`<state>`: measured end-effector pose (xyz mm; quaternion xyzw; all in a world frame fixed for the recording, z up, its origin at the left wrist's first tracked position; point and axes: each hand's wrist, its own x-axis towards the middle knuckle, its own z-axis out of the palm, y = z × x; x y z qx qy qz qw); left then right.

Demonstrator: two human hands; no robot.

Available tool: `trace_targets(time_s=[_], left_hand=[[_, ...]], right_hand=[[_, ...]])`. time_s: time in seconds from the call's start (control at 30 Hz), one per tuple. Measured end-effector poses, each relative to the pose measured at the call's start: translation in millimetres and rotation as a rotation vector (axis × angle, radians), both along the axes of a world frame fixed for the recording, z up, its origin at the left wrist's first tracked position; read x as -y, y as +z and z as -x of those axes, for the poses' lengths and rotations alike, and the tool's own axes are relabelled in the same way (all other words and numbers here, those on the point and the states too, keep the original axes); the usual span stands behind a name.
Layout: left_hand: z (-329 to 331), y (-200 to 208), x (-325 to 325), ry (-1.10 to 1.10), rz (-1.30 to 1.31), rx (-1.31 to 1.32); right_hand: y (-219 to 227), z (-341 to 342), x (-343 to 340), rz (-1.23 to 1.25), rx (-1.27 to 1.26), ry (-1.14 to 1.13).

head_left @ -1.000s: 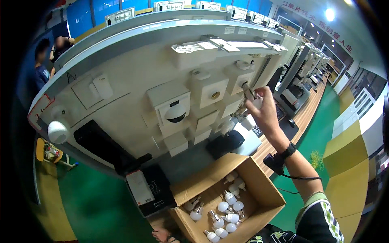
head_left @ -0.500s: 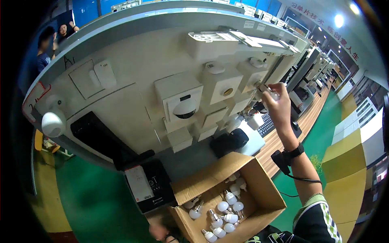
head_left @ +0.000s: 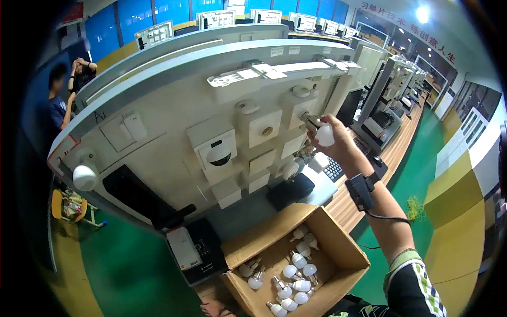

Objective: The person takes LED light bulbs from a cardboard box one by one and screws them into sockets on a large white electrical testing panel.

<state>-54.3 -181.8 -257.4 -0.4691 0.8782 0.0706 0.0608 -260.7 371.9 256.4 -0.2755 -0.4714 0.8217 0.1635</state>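
My right hand grips a light bulb, fingers closed around it. The bulb's white dome faces me, and its metal end points at a white square box on the upright panel; I cannot tell whether it is seated there. Low in front of me, an open cardboard box holds several white light bulbs lying loose with metal bases at various angles. My left hand is at the lower edge, left of the carton, fingers apart and holding nothing visible; part of it is cut off.
The grey-white panel carries a dome sensor, a long white tube fixture and a white bulb at left. A black box stands beside the carton. A keyboard lies behind my right arm. Two people stand far left.
The view has shifted, showing more of the room behind the panel. My right hand stays by the same white box with the bulb turned more toward me. My left hand is less blurred.
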Motion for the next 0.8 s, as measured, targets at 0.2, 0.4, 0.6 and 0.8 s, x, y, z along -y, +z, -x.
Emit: trace_targets(time_s=[0.2,0.4,0.6,0.8], left_hand=[[-12,13,35,-0.019,-0.088,-0.236],[8,189,-7,-0.159,-0.849,-0.935],[72,384,-113,-0.428,-0.970,-1.180],[63,482,-280,-0.551,-1.651,-0.789]], right_hand=[[-7,5,4,-0.153,0.022,0.047],[-23,4,-23,-0.440,0.091,-0.160],[-8,5,-3,-0.423,0.060,-0.109],[-6,-5,-5,-0.217,-0.100,0.005]])
